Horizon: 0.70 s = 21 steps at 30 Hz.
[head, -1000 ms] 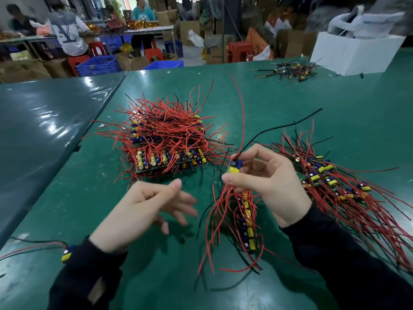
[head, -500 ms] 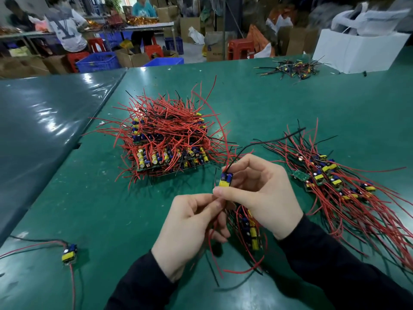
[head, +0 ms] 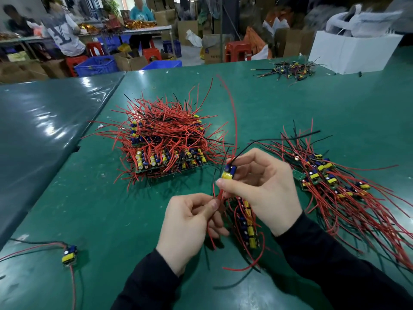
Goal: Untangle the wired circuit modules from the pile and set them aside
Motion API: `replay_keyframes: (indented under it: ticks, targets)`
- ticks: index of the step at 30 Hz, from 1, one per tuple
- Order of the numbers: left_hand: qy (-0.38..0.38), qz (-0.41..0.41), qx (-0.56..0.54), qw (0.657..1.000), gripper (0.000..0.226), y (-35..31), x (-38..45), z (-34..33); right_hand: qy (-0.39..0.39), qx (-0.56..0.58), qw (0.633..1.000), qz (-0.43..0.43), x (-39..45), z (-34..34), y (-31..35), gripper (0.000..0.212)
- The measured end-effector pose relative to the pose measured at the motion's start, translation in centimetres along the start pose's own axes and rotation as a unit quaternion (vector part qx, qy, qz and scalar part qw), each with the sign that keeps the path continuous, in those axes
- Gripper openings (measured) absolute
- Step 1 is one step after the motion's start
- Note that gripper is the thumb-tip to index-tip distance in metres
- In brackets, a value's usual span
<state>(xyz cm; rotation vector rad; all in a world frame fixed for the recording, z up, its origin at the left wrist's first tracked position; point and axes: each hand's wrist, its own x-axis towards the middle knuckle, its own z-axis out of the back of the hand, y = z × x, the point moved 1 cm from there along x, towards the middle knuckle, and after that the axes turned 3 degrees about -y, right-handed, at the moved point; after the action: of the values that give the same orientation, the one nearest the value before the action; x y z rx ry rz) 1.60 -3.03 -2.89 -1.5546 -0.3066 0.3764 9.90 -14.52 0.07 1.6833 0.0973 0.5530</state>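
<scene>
My right hand (head: 266, 189) pinches a small circuit module (head: 229, 172) with a yellow and a blue part, held above the green table (head: 89, 209). Its long red and black wires rise up and away from it. My left hand (head: 190, 222) pinches red wires (head: 211, 229) that hang just below the module. Under both hands lies a short row of modules (head: 248, 229) with tangled red wires. The big tangled pile (head: 165, 142) sits beyond my hands, left of centre. A spread-out group of modules (head: 330, 177) lies to the right.
A single module (head: 69, 253) with red and black wires lies at the near left. A small heap of wires (head: 288, 69) and a white box (head: 353, 50) stand at the far right. A second dark table (head: 33, 130) adjoins on the left. People work at benches behind.
My left hand came in from the left, empty and open, and took hold of the red wires under the module. My right hand kept its hold on the module.
</scene>
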Motion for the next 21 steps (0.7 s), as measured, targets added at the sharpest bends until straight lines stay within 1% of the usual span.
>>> replay_keyframes:
  ticks: [3, 6, 8, 10, 12, 16, 19, 21]
  targets:
    - [-0.024, -0.019, 0.002, 1.0, 0.022, 0.1, 0.1, 0.2, 0.033, 0.008, 0.999, 0.016, -0.5, -0.7, 0.2, 0.031]
    - [-0.008, -0.019, -0.004, 1.0, 0.022, 0.1, 0.2, 0.4, -0.006, 0.025, 0.999, 0.022, 0.1, 0.2, 0.3, 0.03]
    - [-0.014, -0.043, 0.031, 0.998, 0.025, 0.3, 0.2, 0.4, -0.025, 0.038, 0.999, 0.019, 0.2, 0.4, 0.2, 0.029]
    - [-0.045, -0.068, 0.066, 0.995, 0.025, 0.6, 0.3, 0.3, -0.005, 0.035, 0.999, 0.023, -0.1, 0.0, 0.3, 0.029]
    - [-0.056, -0.077, 0.061, 0.994, 0.025, 0.6, 0.5, 0.5, 0.0, 0.044, 0.999, 0.03, 0.0, 0.0, 0.5, 0.029]
    - [-0.009, -0.103, 0.08, 0.991, 0.026, 0.8, 0.3, 0.4, -0.07, 0.076, 0.995, 0.019, 1.3, 1.4, 1.0, 0.029]
    - [-0.004, -0.127, 0.115, 0.985, 0.026, 1.2, 0.1, -0.2, -0.064, 0.098, 0.993, 0.005, 1.3, 1.4, 0.9, 0.029]
    - [0.018, -0.141, 0.122, 0.982, 0.026, 1.1, -0.1, -0.2, -0.065, 0.099, 0.993, 0.005, 1.2, 1.4, 1.1, 0.028]
